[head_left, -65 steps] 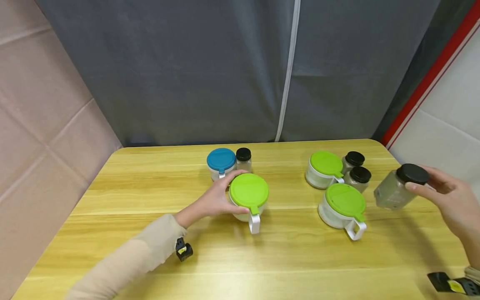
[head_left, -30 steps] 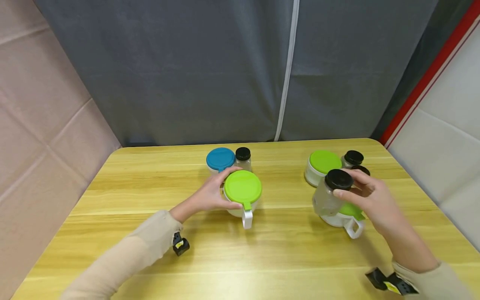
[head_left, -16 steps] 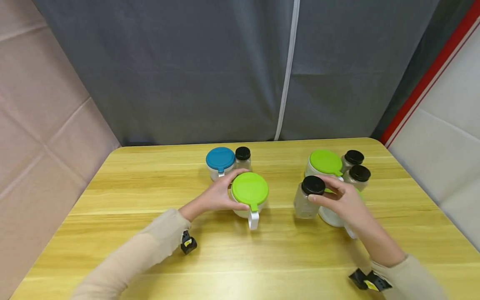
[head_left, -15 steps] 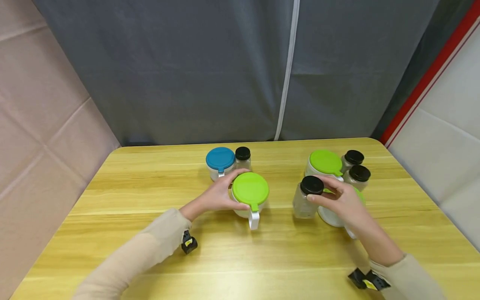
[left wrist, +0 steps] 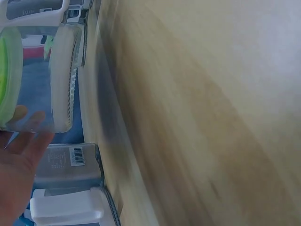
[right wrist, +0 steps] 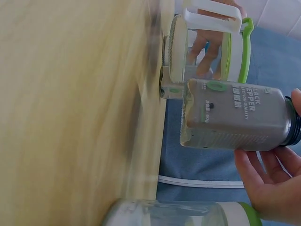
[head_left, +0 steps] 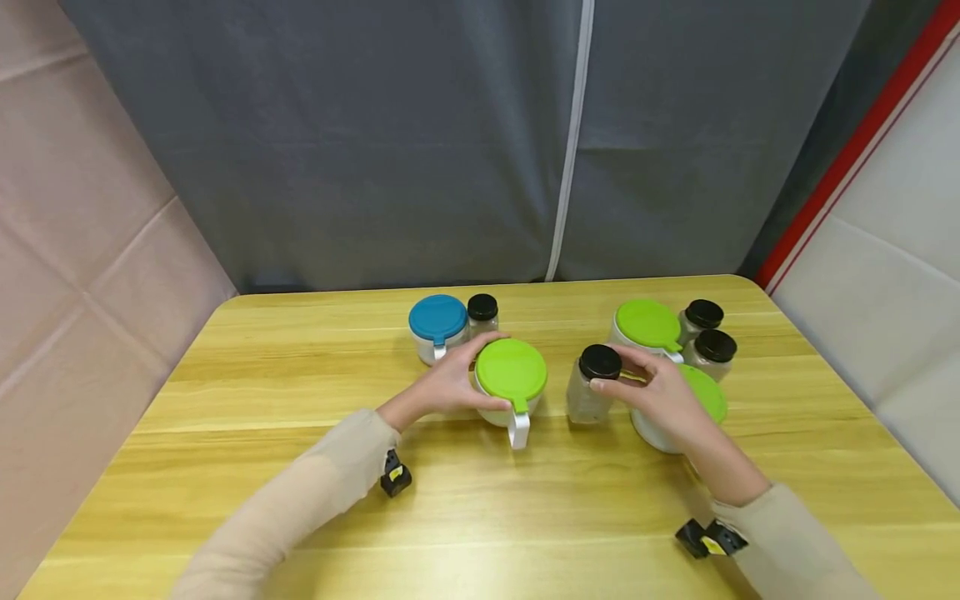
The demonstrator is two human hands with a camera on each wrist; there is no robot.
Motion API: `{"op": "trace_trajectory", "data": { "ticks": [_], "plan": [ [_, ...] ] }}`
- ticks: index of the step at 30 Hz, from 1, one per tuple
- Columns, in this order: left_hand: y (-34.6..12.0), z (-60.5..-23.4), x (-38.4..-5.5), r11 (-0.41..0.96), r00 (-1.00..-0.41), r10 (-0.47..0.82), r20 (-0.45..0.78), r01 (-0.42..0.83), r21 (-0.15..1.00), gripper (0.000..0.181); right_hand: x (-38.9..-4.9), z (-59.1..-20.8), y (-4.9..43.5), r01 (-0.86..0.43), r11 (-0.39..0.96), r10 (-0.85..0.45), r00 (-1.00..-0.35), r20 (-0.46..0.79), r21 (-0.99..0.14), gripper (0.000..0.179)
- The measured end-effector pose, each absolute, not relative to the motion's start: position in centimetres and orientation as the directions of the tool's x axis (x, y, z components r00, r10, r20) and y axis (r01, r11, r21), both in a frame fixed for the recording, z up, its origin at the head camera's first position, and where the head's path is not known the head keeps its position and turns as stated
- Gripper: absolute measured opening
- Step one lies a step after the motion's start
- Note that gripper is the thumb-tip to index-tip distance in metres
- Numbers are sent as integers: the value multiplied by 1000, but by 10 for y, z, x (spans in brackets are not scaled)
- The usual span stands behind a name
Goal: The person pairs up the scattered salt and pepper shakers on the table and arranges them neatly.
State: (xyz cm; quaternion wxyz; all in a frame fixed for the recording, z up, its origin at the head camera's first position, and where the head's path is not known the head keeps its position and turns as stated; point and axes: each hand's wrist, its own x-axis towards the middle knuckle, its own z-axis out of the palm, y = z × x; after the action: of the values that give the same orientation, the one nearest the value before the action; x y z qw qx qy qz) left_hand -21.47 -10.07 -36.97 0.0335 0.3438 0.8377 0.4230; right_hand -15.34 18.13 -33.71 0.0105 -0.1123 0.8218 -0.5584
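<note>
My left hand (head_left: 457,383) grips a clear seasoning jar (head_left: 512,371) with a green lid and white handle, thumb and fingers on either side. The left wrist view shows its ribbed base (left wrist: 63,80) close over the tabletop. My right hand (head_left: 663,400) holds a pepper shaker jar (head_left: 588,398) near its black lid, to the right of the green-lidded jar. "Black pepper" reads on the shaker's label (right wrist: 240,106) in the right wrist view, and its bottom stands off the table surface there. A second green-lidded jar (head_left: 707,392) is partly hidden behind my right hand.
Behind my left hand stand a blue-lidded jar (head_left: 438,321) and a small black-lidded shaker (head_left: 482,310). At the back right are another green-lidded jar (head_left: 647,323) and two black-lidded shakers, the nearer one (head_left: 712,348) beside it. A grey curtain (head_left: 375,167) hangs beyond the wooden table (head_left: 465,517).
My right hand has carried the pepper shaker leftward from the right side, past the nearer green-lidded jar. My left hand, still gripping its jar, moved slightly left, then right.
</note>
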Motion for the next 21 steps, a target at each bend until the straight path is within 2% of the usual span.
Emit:
{"op": "trace_trajectory", "data": {
  "ticks": [9, 21],
  "plan": [
    [-91, -371, -225, 403, -756, 607, 246, 560, 724, 87, -164, -323, 180, -58, 419, -211, -977, -36, -906, 72],
    [-79, -370, -238, 429, -751, 625, 214, 559, 709, 88, -181, -309, 190, -117, 587, -277, -959, -63, -801, 76]
  ]
}}
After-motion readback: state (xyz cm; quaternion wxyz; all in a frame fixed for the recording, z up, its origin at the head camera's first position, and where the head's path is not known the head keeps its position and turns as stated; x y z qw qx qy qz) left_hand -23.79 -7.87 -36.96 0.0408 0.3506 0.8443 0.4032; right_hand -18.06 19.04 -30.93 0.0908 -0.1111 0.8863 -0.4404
